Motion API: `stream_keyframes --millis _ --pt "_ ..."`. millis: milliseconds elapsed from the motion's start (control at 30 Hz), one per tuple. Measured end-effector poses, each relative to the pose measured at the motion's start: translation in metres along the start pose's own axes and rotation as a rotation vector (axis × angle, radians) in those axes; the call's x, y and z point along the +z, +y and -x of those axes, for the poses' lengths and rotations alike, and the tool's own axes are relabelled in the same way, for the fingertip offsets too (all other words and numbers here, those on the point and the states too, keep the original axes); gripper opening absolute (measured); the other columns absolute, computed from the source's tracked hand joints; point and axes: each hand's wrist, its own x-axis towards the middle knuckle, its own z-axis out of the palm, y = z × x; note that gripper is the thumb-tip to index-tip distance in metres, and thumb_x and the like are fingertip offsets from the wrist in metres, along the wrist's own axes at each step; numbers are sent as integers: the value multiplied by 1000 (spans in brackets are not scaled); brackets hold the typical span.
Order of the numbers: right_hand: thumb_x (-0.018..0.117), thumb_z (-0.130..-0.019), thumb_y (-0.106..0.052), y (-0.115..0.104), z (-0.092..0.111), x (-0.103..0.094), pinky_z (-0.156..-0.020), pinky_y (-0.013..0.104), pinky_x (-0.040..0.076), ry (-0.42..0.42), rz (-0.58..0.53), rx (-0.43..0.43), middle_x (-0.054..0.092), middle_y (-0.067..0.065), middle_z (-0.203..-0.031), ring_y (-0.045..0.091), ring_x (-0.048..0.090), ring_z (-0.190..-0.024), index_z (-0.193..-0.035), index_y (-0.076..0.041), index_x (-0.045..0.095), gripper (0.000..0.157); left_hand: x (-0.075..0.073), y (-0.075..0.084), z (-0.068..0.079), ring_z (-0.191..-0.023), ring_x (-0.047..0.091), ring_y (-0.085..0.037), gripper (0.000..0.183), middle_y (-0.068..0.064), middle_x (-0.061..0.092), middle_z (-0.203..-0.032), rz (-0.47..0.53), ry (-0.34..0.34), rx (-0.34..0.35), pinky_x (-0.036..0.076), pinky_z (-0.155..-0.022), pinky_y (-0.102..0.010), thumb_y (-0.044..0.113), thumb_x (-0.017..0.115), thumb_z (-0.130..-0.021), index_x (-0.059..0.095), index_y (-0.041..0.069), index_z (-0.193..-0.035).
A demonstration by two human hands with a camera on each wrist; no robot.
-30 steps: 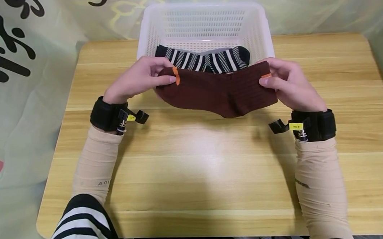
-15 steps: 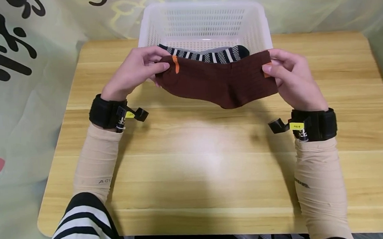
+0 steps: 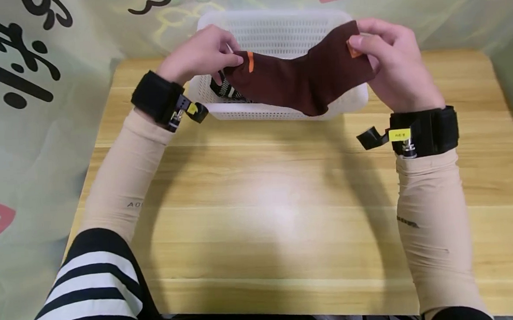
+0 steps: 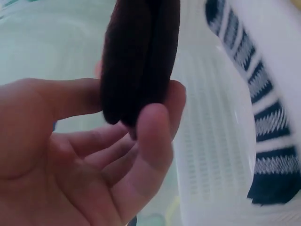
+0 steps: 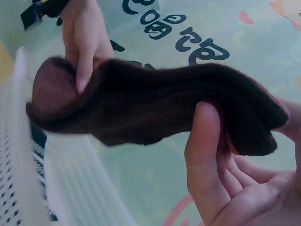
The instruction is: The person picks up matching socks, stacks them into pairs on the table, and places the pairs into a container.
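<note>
A pair of dark brown socks (image 3: 285, 81) with orange marks is stretched above the white basket (image 3: 258, 112) in the head view. My left hand (image 3: 207, 54) pinches the toe end between thumb and fingers. At the cuff end, my right hand (image 3: 401, 65) holds the fabric near an orange label (image 3: 353, 49). Two layers of the socks (image 5: 155, 103) show side by side in the right wrist view. Black-and-white patterned socks (image 4: 261, 99) lie in the basket, mostly hidden behind the brown pair in the head view.
The perforated basket stands at the far edge of the wooden table (image 3: 277, 217). A printed cloth (image 3: 93, 33) hangs behind and to the left. Both wrists wear black straps (image 3: 425, 132) with small cameras.
Both hands have moved forward, carrying the brown socks from before the basket to over it. The cuff end has risen and the socks now sag in the middle.
</note>
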Motion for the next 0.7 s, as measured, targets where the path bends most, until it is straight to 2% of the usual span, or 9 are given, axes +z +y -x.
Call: stream_keyframes --millis 133,367,433,533,633,667,700 --pt "55 -92 9 -6 -11 9 -59 29 54 -2 17 -15 63 16 -79 23 62 -60 -107 17 57 17 -3 5 -20 -59 62 -6 32 -2 60 -95 -132 -89 -24 57 -63 -23 27 50 -101 58 6 -123" --pt "59 -91 6 -11 -23 22 -64 29 50 -11 60 -21 61 14 -81 22 57 -67 -106 15 58 17 -1 12 -53 -70 64 -7 37 2 61 -92 -188 -271 -65 58 -73 -24 23 48 -103 49 1 -132" --pt "59 -91 7 -12 -27 24 -64 28 50 5 64 -14 61 13 -82 21 56 -69 -104 13 59 15 2 16 -60 -69 64 -4 38 -1 63 -95 -220 -309 -62 58 -74 -23 22 47 -103 48 0 -134" --pt "60 -90 7 -12 -32 27 -64 27 49 25 78 -9 60 12 -81 19 56 -72 -102 11 59 12 4 24 -67 -65 65 0 47 -12 65 -110 -269 -358 -67 59 -78 -24 17 45 -103 37 -2 -145" --pt "63 -89 5 -12 -36 30 -64 26 49 27 114 -6 59 11 -81 19 54 -72 -102 10 59 14 1 31 -69 -72 66 -2 59 -18 59 -133 -279 -353 -81 58 -84 -26 14 46 -102 21 -2 -153" --pt "64 -88 5 -13 -37 31 -63 26 48 28 136 -4 59 11 -80 18 53 -71 -102 9 59 15 0 35 -68 -74 66 -3 62 -18 56 -137 -262 -330 -83 58 -84 -26 13 47 -101 17 -2 -154" --pt "65 -88 4 -13 -39 32 -62 25 48 29 159 0 59 11 -80 18 53 -71 -103 9 59 17 -2 38 -65 -76 66 -5 62 -15 58 -133 -221 -295 -86 58 -83 -25 13 47 -101 18 -1 -153"
